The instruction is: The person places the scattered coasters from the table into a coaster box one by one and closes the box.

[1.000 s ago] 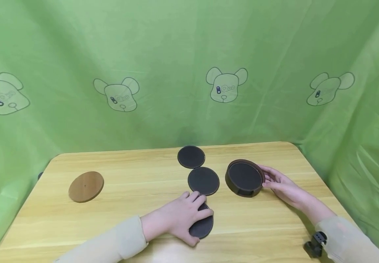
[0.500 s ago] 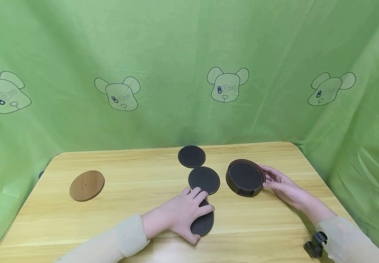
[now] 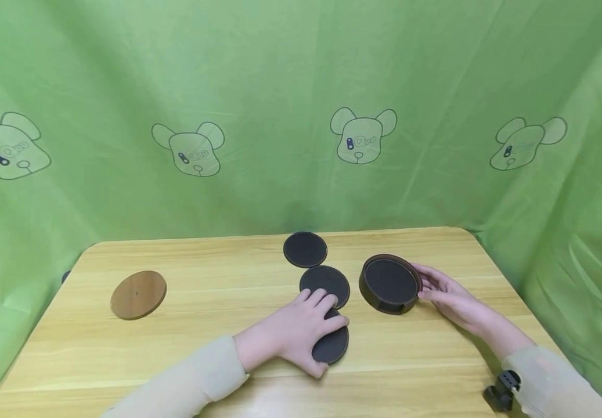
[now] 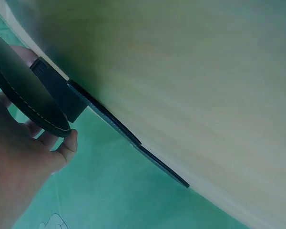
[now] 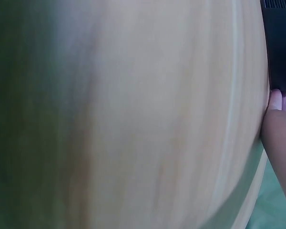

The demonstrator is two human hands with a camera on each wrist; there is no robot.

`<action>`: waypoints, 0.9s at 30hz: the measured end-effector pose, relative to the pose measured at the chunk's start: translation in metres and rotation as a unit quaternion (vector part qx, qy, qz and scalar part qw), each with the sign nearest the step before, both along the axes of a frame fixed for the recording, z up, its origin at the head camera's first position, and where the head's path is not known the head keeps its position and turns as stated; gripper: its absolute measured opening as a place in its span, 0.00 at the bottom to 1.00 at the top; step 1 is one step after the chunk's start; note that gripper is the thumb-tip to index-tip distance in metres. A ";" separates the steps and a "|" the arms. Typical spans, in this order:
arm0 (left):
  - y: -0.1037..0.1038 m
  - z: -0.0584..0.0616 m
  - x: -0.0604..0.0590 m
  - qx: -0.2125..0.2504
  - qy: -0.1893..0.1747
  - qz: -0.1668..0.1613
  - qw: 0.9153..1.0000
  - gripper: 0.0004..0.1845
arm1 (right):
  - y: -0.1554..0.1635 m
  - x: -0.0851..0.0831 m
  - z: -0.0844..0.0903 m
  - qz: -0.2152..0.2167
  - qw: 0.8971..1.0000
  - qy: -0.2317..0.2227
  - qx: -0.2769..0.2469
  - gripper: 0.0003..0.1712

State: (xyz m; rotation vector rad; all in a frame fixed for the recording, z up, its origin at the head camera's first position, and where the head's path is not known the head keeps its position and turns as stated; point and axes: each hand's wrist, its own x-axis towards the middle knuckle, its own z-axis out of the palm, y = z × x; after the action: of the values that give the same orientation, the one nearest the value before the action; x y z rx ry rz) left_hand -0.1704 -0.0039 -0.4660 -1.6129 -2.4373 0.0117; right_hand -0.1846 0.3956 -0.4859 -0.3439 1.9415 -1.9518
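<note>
My left hand grips a dark round coaster near the front middle of the wooden table, with the fingers over its top and the thumb at its near edge. In the left wrist view the stitched coaster sits in the hand, tilted off the table. Two more dark coasters lie flat just beyond it. My right hand rests with straight fingers against the right side of a round dark brown holder. In the right wrist view only a fingertip shows.
A round wooden disc lies alone at the left of the table. A small black mount sits by my right sleeve at the front right corner. Green printed cloth hangs close behind and beside the table.
My left hand has moved the coaster a little to the right and away from me, closer to the middle coaster. The right hand and holder have stayed put.
</note>
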 end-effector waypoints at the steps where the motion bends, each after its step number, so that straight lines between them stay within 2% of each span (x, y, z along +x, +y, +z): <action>1: 0.001 0.000 -0.001 0.002 -0.001 0.001 1.000 0.47 | 0.000 0.000 0.000 0.001 1.000 -0.001 0.001 0.34; 27: 0.024 0.007 -0.017 0.005 -0.003 0.035 0.999 0.47 | -0.001 0.001 0.000 0.004 1.000 0.008 0.005 0.33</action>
State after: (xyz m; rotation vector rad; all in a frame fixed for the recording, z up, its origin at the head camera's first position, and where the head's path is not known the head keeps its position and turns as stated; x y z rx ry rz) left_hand -0.1870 0.0198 -0.4591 -1.5242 -2.4930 0.0051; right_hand -0.1841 0.3947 -0.4860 -0.3648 1.9554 -1.9407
